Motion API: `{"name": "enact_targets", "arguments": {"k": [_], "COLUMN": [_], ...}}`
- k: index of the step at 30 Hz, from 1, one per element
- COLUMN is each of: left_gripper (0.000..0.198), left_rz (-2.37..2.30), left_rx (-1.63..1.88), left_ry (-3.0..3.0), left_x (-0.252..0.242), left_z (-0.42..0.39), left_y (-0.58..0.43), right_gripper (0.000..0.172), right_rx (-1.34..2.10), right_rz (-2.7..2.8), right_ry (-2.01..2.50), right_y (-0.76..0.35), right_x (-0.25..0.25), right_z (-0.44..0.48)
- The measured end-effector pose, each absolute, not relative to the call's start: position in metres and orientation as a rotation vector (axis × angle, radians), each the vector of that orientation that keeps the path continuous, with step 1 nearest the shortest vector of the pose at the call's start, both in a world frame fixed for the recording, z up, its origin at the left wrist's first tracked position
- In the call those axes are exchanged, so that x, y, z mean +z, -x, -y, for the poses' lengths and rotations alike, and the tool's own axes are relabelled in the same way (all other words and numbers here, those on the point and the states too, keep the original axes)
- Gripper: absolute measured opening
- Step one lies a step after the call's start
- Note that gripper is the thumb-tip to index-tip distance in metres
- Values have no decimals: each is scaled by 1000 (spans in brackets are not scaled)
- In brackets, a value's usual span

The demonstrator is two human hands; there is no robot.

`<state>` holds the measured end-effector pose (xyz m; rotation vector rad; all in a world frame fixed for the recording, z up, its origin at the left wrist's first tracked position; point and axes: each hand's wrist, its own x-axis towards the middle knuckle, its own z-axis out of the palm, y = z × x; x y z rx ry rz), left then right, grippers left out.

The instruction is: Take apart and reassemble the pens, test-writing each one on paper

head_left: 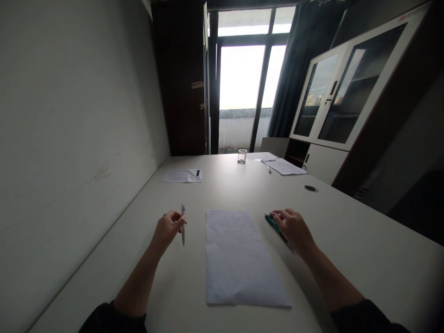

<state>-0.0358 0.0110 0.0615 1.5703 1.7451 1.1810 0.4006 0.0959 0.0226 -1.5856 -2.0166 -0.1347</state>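
In my left hand (169, 225) a slim white pen (183, 226) is pinched upright, its tip pointing down, just left of the paper. A sheet of paper (239, 263) lies between my hands; its upper part bears lines of handwriting and the lower part is blank. To the right of the sheet, my right hand (293, 227) rests low over the table with its fingers curled at a dark pen, of which only the end shows by the fingertips. Beside these fingers a green pen (275, 225) lies slantwise, partly covered by the hand.
On the white table (222, 189) stand a clear glass (242, 156) and, farther right, papers (286, 166) with a pen (268, 169). Another sheet (182, 175) with a black mark lies far left. A round cable hole (310, 188) is at right. A wall (86, 138) borders the left.
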Motion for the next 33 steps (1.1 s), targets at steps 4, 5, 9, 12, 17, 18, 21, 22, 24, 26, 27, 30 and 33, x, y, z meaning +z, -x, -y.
{"name": "enact_targets", "arguments": {"k": [4, 5, 9, 12, 17, 18, 21, 22, 24, 26, 27, 30, 33], "left_gripper": [25, 27, 32, 29, 26, 25, 25, 25, 26, 26, 25, 19, 18], "left_rz": [-1319, -1251, -1074, -959, -825, -814, -832, -856, -929, -1024, -1067, -1170, -1224], "left_rx": [1346, 1382, 1436, 1363, 1247, 1228, 1186, 1182, 1177, 1176, 1172, 1225, 1150], "left_ry": [-1345, -1308, -1140, -1084, -1071, -1077, -1106, -1129, -1218, -1364, -1452, -1777, -2080], "left_x": [55, 53, 48, 49, 52, 52, 53, 52, 51, 48, 46, 38, 33], "left_z": [-12, -11, -6, 0, 11, 13, 16, 16, 14, 10, 7, 2, 2], "left_y": [19, 14, -6, -18, -31, -32, -36, -36, -35, -32, -30, -27, -28], "right_gripper": [36, 36, 33, 29, 28, 29, 34, 35, 35, 38, 39, 43, 44], "right_rx": [8, 52, 263, 404, 566, 588, 631, 639, 651, 660, 668, 687, 662], "right_rz": [2084, 2122, 2224, 2276, 2273, 2262, 2235, 2228, 2214, 2209, 2212, 2236, 2269], "right_ry": [1339, 1271, 1004, 949, 911, 908, 909, 912, 925, 939, 942, 954, 963], "right_y": [-353, -341, -298, -274, -254, -253, -255, -256, -260, -263, -264, -264, -263], "right_x": [36, 39, 45, 43, 39, 38, 36, 35, 33, 31, 30, 28, 27], "right_z": [-75, -69, -46, -33, -24, -24, -27, -28, -31, -32, -32, -31, -29]}}
